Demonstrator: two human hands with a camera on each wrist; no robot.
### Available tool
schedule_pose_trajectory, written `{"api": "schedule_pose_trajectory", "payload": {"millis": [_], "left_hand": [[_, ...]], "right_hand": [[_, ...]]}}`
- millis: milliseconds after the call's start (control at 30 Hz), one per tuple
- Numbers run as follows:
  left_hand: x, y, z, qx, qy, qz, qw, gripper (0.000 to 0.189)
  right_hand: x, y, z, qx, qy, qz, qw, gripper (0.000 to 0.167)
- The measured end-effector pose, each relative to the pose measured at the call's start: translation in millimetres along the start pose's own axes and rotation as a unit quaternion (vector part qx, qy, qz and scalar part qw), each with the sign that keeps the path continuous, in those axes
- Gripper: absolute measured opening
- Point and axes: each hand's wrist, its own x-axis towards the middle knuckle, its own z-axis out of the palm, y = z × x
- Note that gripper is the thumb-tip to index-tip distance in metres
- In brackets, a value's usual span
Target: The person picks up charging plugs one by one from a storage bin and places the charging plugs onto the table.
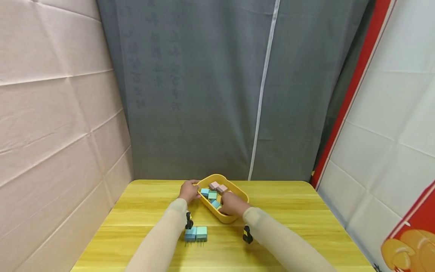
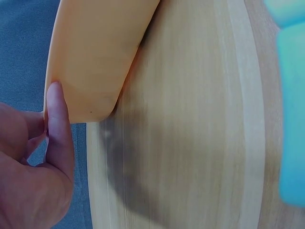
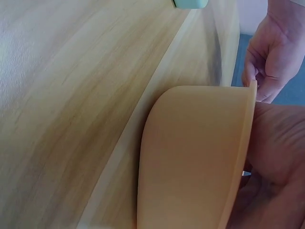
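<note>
A yellow plastic tray (image 1: pixel 242 192) with raised walls sits slanted on the table, holding several pink, blue and green blocks. At its left end my left hand (image 1: pixel 189 191) pinches the rim; the left wrist view shows the thumb (image 2: pixel 58 124) against the outer wall (image 2: pixel 97 57). My right hand (image 1: pixel 232 204) reaches over the near right wall into the tray, close to the pink block (image 1: pixel 222 189) and a blue block (image 1: pixel 215 204). Its fingertips are hidden, and the tray wall (image 3: pixel 190 152) covers part of it in the right wrist view.
A blue block (image 1: pixel 190 234) and a green block (image 1: pixel 201 233) stand side by side on the wooden table (image 1: pixel 278 226), nearer me than the tray, with thin prong-like lines at their front. A grey curtain (image 1: pixel 204 94) hangs behind the table; pale sheets flank both sides.
</note>
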Motion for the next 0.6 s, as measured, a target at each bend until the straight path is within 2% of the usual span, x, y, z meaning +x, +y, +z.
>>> {"api": "schedule_pose_trajectory", "payload": {"millis": [67, 133, 233, 600], "left_hand": [[-0.5, -0.1, -0.2, 0.002, 0.001, 0.002, 1.0000, 0.038], [-1.3, 0.0, -0.4, 0.002, 0.001, 0.003, 1.0000, 0.038], [-2.4, 0.7, -0.8, 0.002, 0.002, 0.003, 1.0000, 0.038], [-2.8, 1.2, -2.0, -0.001, -0.002, 0.002, 1.0000, 0.039]], "right_hand": [[-0.1, -0.3, 0.1, -0.004, 0.000, 0.000, 1.0000, 0.034], [6.9, 11.1, 10.0, -0.034, 0.009, -0.017, 0.9992, 0.031], [8.0, 11.2, 11.1, -0.059, 0.012, -0.020, 0.9980, 0.026], [7.2, 10.0, 13.3, -0.033, 0.010, 0.016, 0.9993, 0.023]]}}
